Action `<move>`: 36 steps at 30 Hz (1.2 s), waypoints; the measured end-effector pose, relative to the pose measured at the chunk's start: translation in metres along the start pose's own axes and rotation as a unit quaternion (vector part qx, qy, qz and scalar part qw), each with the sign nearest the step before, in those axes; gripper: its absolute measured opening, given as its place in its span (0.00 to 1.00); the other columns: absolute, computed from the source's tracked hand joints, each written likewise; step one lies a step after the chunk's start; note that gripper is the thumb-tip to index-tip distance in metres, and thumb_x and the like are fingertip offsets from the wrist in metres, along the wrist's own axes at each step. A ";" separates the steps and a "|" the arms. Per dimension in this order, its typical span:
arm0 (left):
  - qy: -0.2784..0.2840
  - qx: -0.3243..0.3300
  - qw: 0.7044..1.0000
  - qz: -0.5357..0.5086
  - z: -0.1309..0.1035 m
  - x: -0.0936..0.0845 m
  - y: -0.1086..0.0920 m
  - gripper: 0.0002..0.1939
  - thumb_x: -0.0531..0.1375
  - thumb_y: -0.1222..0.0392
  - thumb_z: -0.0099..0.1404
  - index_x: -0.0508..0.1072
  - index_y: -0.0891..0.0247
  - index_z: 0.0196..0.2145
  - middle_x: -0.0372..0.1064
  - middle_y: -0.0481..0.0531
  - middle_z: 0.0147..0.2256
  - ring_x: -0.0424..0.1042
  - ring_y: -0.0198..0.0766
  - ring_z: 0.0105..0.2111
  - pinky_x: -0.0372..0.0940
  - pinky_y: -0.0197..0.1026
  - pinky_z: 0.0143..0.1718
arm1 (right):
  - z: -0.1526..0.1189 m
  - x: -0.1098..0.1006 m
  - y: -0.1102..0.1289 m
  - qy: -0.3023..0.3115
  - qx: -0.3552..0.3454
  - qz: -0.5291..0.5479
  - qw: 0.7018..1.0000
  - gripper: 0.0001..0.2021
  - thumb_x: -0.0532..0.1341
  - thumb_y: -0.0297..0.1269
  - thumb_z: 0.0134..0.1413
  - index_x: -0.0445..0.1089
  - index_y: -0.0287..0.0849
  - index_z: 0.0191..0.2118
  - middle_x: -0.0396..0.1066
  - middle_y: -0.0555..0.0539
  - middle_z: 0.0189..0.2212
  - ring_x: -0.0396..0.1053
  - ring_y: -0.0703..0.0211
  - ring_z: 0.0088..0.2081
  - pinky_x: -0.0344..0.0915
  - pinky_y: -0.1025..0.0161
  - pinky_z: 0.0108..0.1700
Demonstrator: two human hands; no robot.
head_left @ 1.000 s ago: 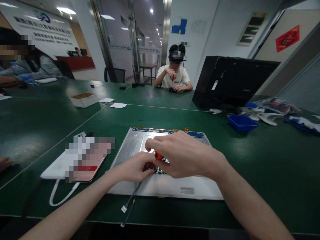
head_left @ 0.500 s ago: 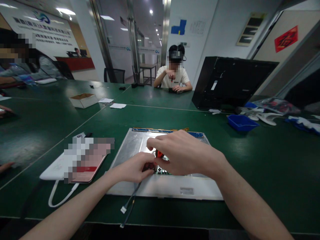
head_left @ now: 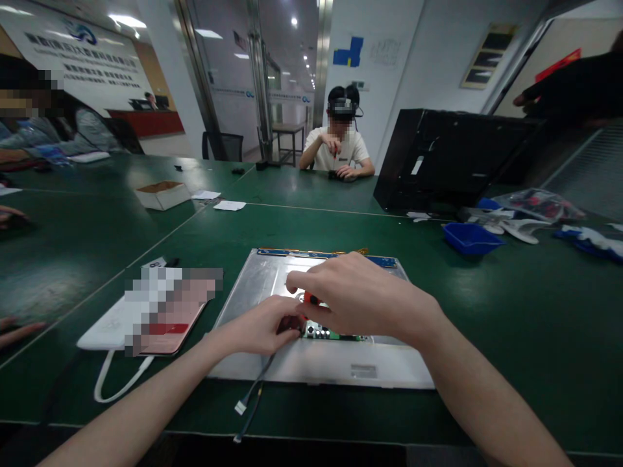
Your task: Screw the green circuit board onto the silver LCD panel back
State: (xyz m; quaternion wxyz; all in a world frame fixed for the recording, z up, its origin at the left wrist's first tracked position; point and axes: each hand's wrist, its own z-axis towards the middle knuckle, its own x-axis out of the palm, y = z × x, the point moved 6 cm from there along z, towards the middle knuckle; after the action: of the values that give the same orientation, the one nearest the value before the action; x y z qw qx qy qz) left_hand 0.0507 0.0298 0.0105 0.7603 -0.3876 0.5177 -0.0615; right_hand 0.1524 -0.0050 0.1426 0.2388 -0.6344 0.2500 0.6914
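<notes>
A flat metal-backed display panel (head_left: 243, 285) lies before me, with a green circuit board (head_left: 335, 335) on it. My right hand (head_left: 355, 292) curls from above round the red and black handle of a screwdriver (head_left: 310, 298), most of which the fingers cover. Close against it, my left hand (head_left: 272, 324) has its fingers bent together at the left end of the board; what they pinch is hidden. Thin dark cables with white plugs (head_left: 240, 407) run from beneath the left hand over the panel's front edge.
Left of the panel lie a white power bank (head_left: 111, 324), its white cable (head_left: 100, 383) and a pink phone (head_left: 170, 337). Farther off are an open carton (head_left: 163, 196), a blue tray (head_left: 471, 240) and a large black monitor (head_left: 452, 162). A co-worker (head_left: 341, 143) sits opposite.
My right hand has turned slightly on the screwdriver, and more of the green board shows below it. At the far right, a person in dark clothes has come into view.
</notes>
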 end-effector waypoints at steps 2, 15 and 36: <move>-0.001 -0.001 1.000 0.001 0.000 0.000 0.000 0.06 0.57 0.66 0.60 0.71 0.64 0.37 0.70 0.50 0.31 0.67 0.38 0.29 0.61 0.38 0.30 | -0.001 0.000 0.002 0.002 -0.010 0.016 1.000 0.04 0.56 0.34 0.61 0.65 0.42 0.40 0.74 0.49 0.31 0.65 0.63 0.28 0.44 0.64 0.25; 0.007 -0.002 1.000 0.006 0.002 -0.002 -0.002 0.05 0.57 0.66 0.60 0.71 0.64 0.35 0.70 0.51 0.32 0.67 0.38 0.29 0.62 0.38 0.30 | 0.000 -0.001 -0.002 -0.005 0.009 -0.014 1.000 0.04 0.57 0.36 0.63 0.66 0.43 0.41 0.75 0.48 0.31 0.68 0.61 0.28 0.44 0.63 0.25; 0.006 -0.007 1.000 0.003 0.001 -0.001 -0.001 0.08 0.58 0.65 0.60 0.72 0.64 0.39 0.71 0.51 0.31 0.67 0.39 0.29 0.62 0.38 0.31 | 0.000 0.000 0.002 0.005 -0.003 0.009 1.000 0.04 0.56 0.34 0.61 0.65 0.42 0.41 0.74 0.50 0.30 0.64 0.63 0.26 0.44 0.63 0.25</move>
State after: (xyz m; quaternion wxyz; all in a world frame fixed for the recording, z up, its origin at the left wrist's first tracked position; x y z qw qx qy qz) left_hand 0.0510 0.0299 0.0123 0.7549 -0.3908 0.5236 -0.0577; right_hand 0.1508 -0.0066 0.1431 0.2293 -0.6365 0.2545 0.6910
